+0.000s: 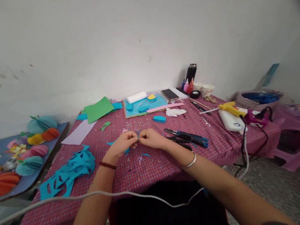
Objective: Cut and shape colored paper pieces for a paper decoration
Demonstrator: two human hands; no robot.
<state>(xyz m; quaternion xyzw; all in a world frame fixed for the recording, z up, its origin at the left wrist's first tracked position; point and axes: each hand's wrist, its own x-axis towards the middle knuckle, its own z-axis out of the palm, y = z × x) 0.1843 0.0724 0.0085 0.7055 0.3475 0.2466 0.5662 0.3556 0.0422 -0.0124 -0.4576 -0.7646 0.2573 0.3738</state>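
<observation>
My left hand [125, 142] and my right hand [151, 139] meet over the middle of the checked tablecloth [146, 172], fingertips pinched close together. Whatever lies between the fingers is too small to name; a bit of blue shows there. Small paper scraps [140, 160] are scattered below and around the hands. Black-handled scissors [181, 138] and a blue cutter [202, 140] lie just right of my right hand. Beyond the hands is a blue paper piece [159, 119]. Cut blue paper offcuts [72, 172] form a heap left of my left forearm.
Green paper [99, 109] and a lilac sheet [79, 133] lie back left. A phone [170, 94], black bottle [191, 73] and paper cups [207, 90] stand or lie back right, with a yellow glue gun [231, 109] nearer. A white cable [133, 194] crosses in front. Paper pumpkins [29, 164] sit left.
</observation>
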